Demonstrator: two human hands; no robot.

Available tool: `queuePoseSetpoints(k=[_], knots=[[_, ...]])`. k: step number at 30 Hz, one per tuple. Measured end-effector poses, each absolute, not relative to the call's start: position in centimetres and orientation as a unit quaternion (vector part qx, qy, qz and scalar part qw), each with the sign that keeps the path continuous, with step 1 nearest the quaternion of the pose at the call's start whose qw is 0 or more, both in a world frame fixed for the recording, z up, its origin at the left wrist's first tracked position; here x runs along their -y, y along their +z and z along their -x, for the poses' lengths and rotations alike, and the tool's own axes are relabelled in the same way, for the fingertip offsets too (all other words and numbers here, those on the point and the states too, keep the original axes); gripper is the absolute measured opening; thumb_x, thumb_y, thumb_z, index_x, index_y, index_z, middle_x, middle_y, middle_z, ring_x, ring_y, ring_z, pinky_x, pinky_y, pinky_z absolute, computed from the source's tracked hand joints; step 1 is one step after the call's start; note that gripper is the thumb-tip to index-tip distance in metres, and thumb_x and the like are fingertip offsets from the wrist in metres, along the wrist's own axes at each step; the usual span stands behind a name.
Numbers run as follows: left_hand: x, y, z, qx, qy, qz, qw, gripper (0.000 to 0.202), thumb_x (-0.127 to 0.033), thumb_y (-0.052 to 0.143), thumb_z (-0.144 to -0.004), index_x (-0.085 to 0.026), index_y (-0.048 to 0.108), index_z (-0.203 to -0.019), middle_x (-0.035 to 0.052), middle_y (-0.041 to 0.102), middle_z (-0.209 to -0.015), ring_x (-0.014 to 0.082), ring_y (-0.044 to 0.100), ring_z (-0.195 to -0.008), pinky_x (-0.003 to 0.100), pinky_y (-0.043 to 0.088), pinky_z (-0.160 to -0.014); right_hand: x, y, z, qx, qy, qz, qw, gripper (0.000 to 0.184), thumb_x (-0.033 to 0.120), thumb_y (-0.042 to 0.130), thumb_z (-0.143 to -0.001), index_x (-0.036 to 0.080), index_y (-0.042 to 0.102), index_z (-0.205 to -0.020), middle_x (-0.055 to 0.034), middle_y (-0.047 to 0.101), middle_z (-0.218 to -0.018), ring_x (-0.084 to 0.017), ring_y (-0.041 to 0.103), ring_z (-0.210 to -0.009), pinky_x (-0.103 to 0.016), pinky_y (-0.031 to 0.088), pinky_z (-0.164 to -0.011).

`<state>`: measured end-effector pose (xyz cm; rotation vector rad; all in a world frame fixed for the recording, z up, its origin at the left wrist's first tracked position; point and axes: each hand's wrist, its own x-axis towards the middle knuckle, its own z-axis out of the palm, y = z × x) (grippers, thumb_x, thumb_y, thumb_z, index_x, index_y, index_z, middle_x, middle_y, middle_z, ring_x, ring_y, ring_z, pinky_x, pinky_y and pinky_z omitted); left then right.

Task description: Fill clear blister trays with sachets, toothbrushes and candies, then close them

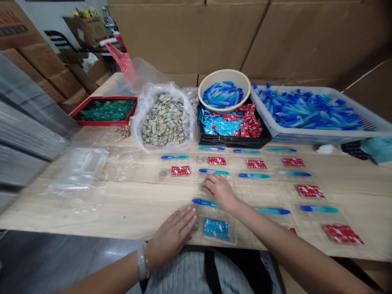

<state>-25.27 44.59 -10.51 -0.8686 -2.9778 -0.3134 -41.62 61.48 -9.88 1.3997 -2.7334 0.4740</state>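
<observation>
My left hand (176,228) lies with its fingers stretched out at the left edge of a clear case. In that case sit a blue patterned packet (216,228) and a blue pen (203,202), partly covered by my right arm. Farther back, my right hand (219,191) reaches down with its fingertips pinched on a small green-and-tan square (201,185). Just beyond it lies another blue pen (214,172). A red packet (180,170) and a similar small square (162,173) lie in a case to the left.
At the back stand a bag of small squares (165,122), a black box (235,141) of packets, a cream bowl (225,73) of pens and a white basket (306,136) of pens. A red tray (105,122) and clear plastic bags (81,167) are left; several cases spread right.
</observation>
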Motion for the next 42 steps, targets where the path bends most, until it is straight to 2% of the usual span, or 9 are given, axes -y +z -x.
queuePoseSetpoints(k=[4, 8, 11, 18, 23, 29, 32, 36, 42], knots=[[-44.3, -10.6, 25.1, 0.965, -0.128, 0.228, 0.031, 0.049, -0.028, 0.047, -0.081, -0.008, 0.036, -0.124, 0.0143, 0.038, -0.130, 0.0243, 0.030, -0.122, 0.038, 0.036, -0.097, -61.8, -10.3, 41.8, 0.876, 0.153, -0.456, 0.015, 0.015, 0.021, 0.046, -0.082, 0.016, 0.060, -0.082, -0.0067, 0.058, -0.084, -0.019, 0.048, -0.082, -0.032, 0.038, -0.073], [-44.3, -10.5, 24.8, 0.958, -0.153, 0.238, 0.049, 0.037, -0.024, 0.046, -0.082, -0.015, 0.044, -0.118, 0.0095, 0.053, -0.116, 0.0213, 0.044, -0.110, 0.038, 0.041, -0.091, -61.9, -9.7, 41.6, 0.876, 0.160, -0.455, 0.012, 0.018, 0.021, 0.042, -0.083, 0.016, 0.060, -0.084, -0.0079, 0.058, -0.083, -0.020, 0.048, -0.081, -0.033, 0.038, -0.072], [-44.4, -10.3, 24.7, 0.955, -0.165, 0.242, 0.055, 0.031, -0.022, 0.045, -0.083, -0.018, 0.048, -0.113, 0.0063, 0.058, -0.107, 0.0193, 0.049, -0.102, 0.037, 0.042, -0.087, -62.4, -8.7, 40.0, 0.873, 0.184, -0.452, 0.015, 0.021, 0.020, 0.039, -0.084, 0.016, 0.060, -0.080, -0.0078, 0.057, -0.077, -0.019, 0.048, -0.077, -0.032, 0.039, -0.069], [-44.7, -10.0, 24.5, 0.959, -0.197, 0.192, 0.066, 0.025, -0.019, 0.046, -0.081, -0.015, 0.051, -0.105, 0.0094, 0.057, -0.097, 0.0197, 0.049, -0.095, 0.038, 0.043, -0.085, -63.4, -9.0, 33.9, 0.806, 0.209, -0.553, -0.030, 0.021, 0.022, 0.042, -0.082, 0.018, 0.058, -0.070, -0.0037, 0.054, -0.066, -0.016, 0.047, -0.066, -0.029, 0.037, -0.059], [-45.1, -10.0, 24.5, 0.943, -0.285, 0.173, 0.009, 0.031, -0.016, 0.042, -0.082, -0.017, 0.046, -0.113, 0.0086, 0.053, -0.102, 0.0175, 0.046, -0.098, 0.035, 0.043, -0.087, -62.6, -10.1, 33.1, 0.806, 0.217, -0.550, -0.009, 0.020, 0.018, 0.042, -0.082, 0.018, 0.058, -0.070, -0.0036, 0.054, -0.064, -0.016, 0.047, -0.067, -0.029, 0.037, -0.059], [-44.9, -10.8, 24.2, 0.918, -0.381, 0.112, -0.013, 0.041, -0.012, 0.045, -0.079, -0.019, 0.037, -0.119, 0.0092, 0.044, -0.113, 0.0159, 0.042, -0.107, 0.033, 0.041, -0.091, -62.1, -10.4, 33.3, 0.804, 0.225, -0.549, -0.031, 0.017, 0.018, 0.041, -0.082, 0.018, 0.058, -0.076, -0.0035, 0.055, -0.068, -0.016, 0.048, -0.068, -0.030, 0.037, -0.061], [-44.8, -10.8, 24.2, 0.917, -0.383, 0.115, -0.012, 0.041, -0.010, 0.047, -0.076, -0.019, 0.039, -0.116, 0.0083, 0.045, -0.112, 0.0155, 0.042, -0.105, 0.031, 0.042, -0.090, -61.7, -10.3, 33.3, 0.814, 0.218, -0.534, -0.065, 0.014, 0.018, 0.044, -0.081, 0.018, 0.057, -0.081, -0.0041, 0.056, -0.074, -0.017, 0.049, -0.074, -0.031, 0.039, -0.066], [-44.8, -10.1, 24.3, 0.926, -0.348, 0.144, -0.011, 0.031, -0.010, 0.046, -0.076, -0.017, 0.047, -0.106, 0.0081, 0.048, -0.105, 0.0152, 0.045, -0.098, 0.028, 0.044, -0.084, -61.2, -9.9, 33.5, 0.820, 0.213, -0.519, -0.111, 0.010, 0.017, 0.047, -0.079, 0.018, 0.057, -0.078, -0.0041, 0.056, -0.078, -0.017, 0.049, -0.077, -0.031, 0.040, -0.069], [-44.9, -10.1, 24.2, 0.944, -0.298, 0.139, 0.011, 0.026, -0.014, 0.045, -0.078, -0.016, 0.050, -0.103, 0.0092, 0.051, -0.102, 0.0172, 0.047, -0.095, 0.030, 0.046, -0.080, -61.3, -10.1, 33.7, 0.816, 0.228, -0.514, -0.132, 0.005, 0.017, 0.052, -0.076, 0.018, 0.057, -0.074, -0.0037, 0.056, -0.079, -0.017, 0.050, -0.078, -0.030, 0.042, -0.069]])
